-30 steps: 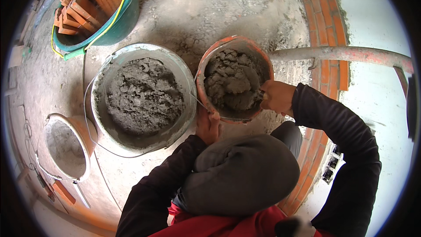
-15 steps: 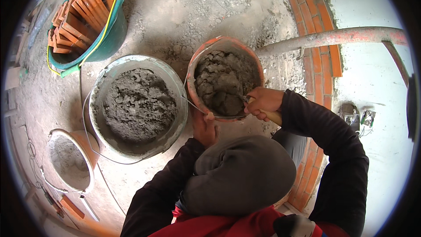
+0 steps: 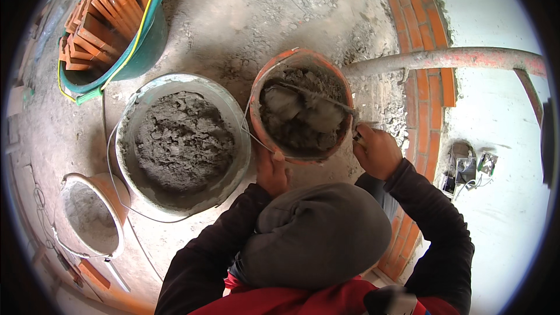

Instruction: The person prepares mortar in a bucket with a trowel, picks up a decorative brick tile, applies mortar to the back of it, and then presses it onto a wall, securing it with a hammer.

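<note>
A round orange-rimmed bucket [image 3: 252, 118] holds wet grey mortar [image 3: 303, 118] in front of me. My right hand [image 3: 379, 153] is closed round the handle of a trowel [image 3: 319, 97], just outside the bucket's right rim. Its blade reaches into the bucket, tilted nearly edge-on over the mortar. At the near left of the same bucket, my left hand [image 3: 273, 173] is closed on the end of its wire handle, by the rim. Part of its grip is hidden. To the left stands a wider grey-coated tub [image 3: 129, 166] with crumbly grey mortar [image 3: 185, 143].
A green bucket [image 3: 153, 46] of orange brick pieces [image 3: 102, 35] stands far left, a smaller bucket [image 3: 119, 213] near left. A metal pole [image 3: 443, 58] crosses at right over a brick course [image 3: 429, 111] beside a white surface [image 3: 496, 116] with electrical boxes [image 3: 465, 169].
My right hand has moved right, from over the bucket's near rim to outside it. The trowel blade has come up out of the mortar and turned on edge. My left hand stays put.
</note>
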A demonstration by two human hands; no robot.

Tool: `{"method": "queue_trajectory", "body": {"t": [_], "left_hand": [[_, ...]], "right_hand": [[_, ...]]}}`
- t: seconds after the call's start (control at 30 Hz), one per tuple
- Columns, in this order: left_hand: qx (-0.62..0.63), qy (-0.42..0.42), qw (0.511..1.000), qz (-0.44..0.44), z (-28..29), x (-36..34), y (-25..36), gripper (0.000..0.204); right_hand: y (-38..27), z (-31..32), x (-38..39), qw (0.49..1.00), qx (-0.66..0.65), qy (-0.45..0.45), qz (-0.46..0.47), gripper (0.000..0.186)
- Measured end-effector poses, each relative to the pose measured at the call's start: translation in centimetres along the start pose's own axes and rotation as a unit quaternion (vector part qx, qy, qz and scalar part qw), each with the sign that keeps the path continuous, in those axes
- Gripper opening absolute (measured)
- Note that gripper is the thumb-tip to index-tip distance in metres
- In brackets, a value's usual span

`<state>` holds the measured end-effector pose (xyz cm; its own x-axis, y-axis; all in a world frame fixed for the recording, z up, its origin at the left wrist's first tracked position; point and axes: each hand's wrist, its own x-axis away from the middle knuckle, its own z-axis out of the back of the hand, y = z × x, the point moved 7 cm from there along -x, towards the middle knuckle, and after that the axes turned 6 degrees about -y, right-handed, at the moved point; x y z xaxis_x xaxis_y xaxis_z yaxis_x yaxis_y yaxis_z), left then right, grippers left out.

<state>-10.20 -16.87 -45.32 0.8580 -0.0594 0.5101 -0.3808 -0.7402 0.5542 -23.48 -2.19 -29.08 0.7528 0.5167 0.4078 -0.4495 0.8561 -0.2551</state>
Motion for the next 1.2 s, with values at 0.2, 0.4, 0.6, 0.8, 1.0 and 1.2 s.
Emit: {"method": "queue_trajectory", "body": {"t": [0.2,0.4,0.6,0.8,1.0,1.2], "left_hand": [[-0.043,-0.042,0.998,-0.032,0.2,-0.3,0.6,0.057],[-0.024,-0.001,1.000,-0.014,-0.4,-0.4,-0.3,0.058],[-0.208,-0.036,0.963,-0.165,3.2,-1.9,-1.8,0.059],[-0.181,-0.031,0.964,-0.193,2.2,-2.3,-1.8,0.060],[-0.140,-0.053,0.980,-0.133,2.3,-2.0,-1.5,0.059],[-0.158,-0.055,0.981,-0.099,1.2,-1.6,-0.5,0.057]], "right_hand": [[-1.3,3.6,0.6,0.998,-0.013,-0.060,-0.020,0.023],[-2.5,-1.0,-1.0,0.969,0.105,-0.214,-0.061,0.031],[-4.0,5.6,-2.0,0.953,0.197,-0.226,-0.034,0.029],[-3.9,-0.4,-5.4,0.964,0.164,-0.208,-0.002,0.019],[-4.7,4.6,-2.4,0.956,0.187,-0.226,-0.017,0.023],[-4.9,0.7,-3.0,0.961,0.134,-0.235,0.057,0.029]]}}
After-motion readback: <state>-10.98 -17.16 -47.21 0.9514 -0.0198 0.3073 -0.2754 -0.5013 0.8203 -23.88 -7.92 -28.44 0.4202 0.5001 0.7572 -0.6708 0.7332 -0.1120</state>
